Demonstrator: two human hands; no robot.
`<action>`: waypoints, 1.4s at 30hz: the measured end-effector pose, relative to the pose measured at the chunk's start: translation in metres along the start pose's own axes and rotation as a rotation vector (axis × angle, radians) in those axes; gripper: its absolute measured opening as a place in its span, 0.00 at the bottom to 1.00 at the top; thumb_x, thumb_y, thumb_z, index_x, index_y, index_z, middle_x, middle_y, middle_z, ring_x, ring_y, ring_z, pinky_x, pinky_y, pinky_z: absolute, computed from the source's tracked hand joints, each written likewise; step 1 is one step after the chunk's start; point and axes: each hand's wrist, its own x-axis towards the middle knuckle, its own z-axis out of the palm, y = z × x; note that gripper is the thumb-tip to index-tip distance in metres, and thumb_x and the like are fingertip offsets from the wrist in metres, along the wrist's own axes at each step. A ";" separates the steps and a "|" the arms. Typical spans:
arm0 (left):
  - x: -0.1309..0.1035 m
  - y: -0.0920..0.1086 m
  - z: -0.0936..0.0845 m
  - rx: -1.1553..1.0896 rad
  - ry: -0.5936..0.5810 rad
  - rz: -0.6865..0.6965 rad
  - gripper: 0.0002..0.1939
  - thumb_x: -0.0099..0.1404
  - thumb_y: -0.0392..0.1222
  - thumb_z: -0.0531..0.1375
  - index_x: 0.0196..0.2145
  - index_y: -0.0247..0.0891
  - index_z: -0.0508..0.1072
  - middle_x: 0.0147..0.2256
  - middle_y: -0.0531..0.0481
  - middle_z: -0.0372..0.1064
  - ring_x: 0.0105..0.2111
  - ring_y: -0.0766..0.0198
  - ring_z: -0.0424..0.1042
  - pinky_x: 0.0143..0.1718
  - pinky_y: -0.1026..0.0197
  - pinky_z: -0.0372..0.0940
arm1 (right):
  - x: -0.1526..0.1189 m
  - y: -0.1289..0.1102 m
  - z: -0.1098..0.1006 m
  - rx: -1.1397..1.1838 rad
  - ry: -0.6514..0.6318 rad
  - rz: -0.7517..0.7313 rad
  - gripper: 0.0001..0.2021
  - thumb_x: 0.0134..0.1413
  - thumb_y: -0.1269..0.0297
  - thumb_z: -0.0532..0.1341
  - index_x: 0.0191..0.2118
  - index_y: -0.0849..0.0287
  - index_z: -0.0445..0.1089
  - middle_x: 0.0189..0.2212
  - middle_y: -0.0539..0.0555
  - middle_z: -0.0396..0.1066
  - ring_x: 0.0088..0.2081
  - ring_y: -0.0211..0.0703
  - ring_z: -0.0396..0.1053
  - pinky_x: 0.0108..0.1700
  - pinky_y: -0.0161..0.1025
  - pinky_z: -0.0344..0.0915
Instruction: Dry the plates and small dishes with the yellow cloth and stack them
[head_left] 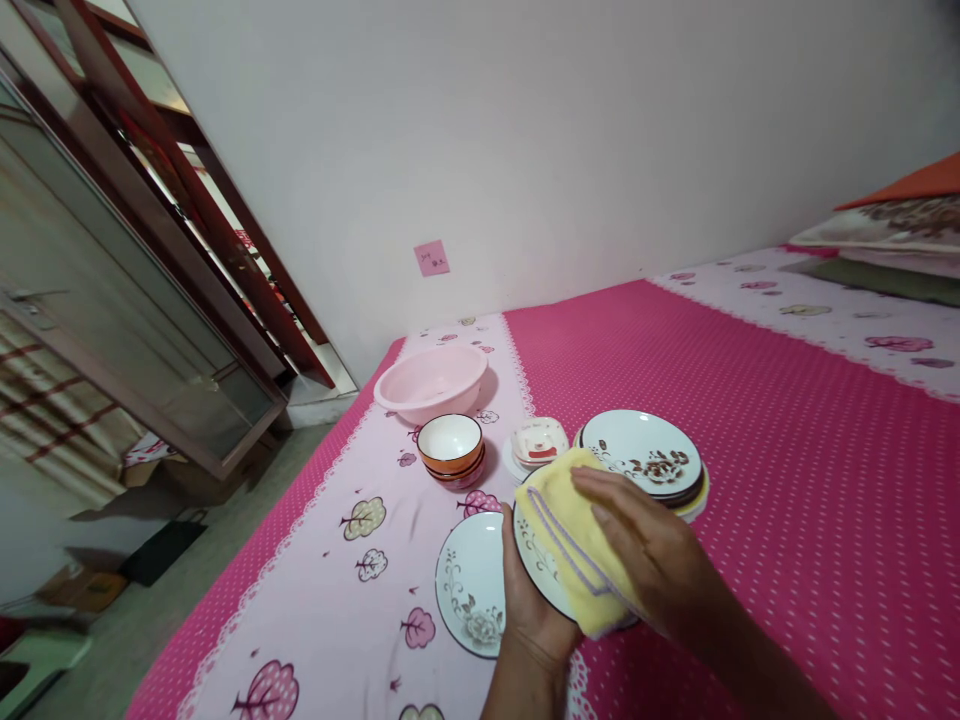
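My left hand point(534, 610) grips a white floral plate point(538, 560) from its left and lower side, tilting it above the bed. A yellow cloth point(566, 515) with a purple edge covers much of that plate. My right hand point(645, 540) presses the cloth on the plate, fingers close together. Another floral plate point(469, 580) lies on the bedspread just left of my left hand. Beyond my right hand is a stack of plates point(637, 445), the top one with brown flowers. Small white dishes point(538, 438) sit between that stack and some nested orange-brown bowls point(451, 445).
A pink basin point(433, 382) stands behind the bowls, near the wall point(525, 150). The pink and white bedspread point(787, 450) reaches to pillows point(900, 220) at the far right. A pink note point(432, 258) is on the wall. The bed's left edge drops to the floor.
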 end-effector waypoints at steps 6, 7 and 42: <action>-0.001 0.000 0.003 0.039 -0.017 -0.009 0.39 0.68 0.67 0.51 0.61 0.31 0.70 0.63 0.36 0.65 0.64 0.43 0.61 0.62 0.44 0.58 | 0.005 -0.015 -0.022 0.013 0.172 0.164 0.11 0.66 0.64 0.55 0.48 0.53 0.73 0.46 0.54 0.77 0.49 0.47 0.74 0.54 0.44 0.70; -0.001 0.001 0.003 0.034 -0.016 -0.012 0.39 0.68 0.67 0.51 0.62 0.30 0.69 0.63 0.36 0.65 0.64 0.43 0.61 0.62 0.44 0.58 | 0.005 -0.016 -0.021 0.011 0.169 0.156 0.10 0.67 0.64 0.55 0.48 0.53 0.72 0.46 0.54 0.77 0.50 0.47 0.74 0.54 0.44 0.70; -0.007 0.021 0.001 -0.014 0.056 0.045 0.30 0.68 0.60 0.56 0.46 0.27 0.80 0.44 0.34 0.79 0.47 0.49 0.77 0.57 0.49 0.65 | -0.028 -0.033 0.031 -0.029 -0.354 0.005 0.15 0.54 0.77 0.48 0.36 0.55 0.70 0.33 0.55 0.70 0.35 0.49 0.68 0.37 0.46 0.66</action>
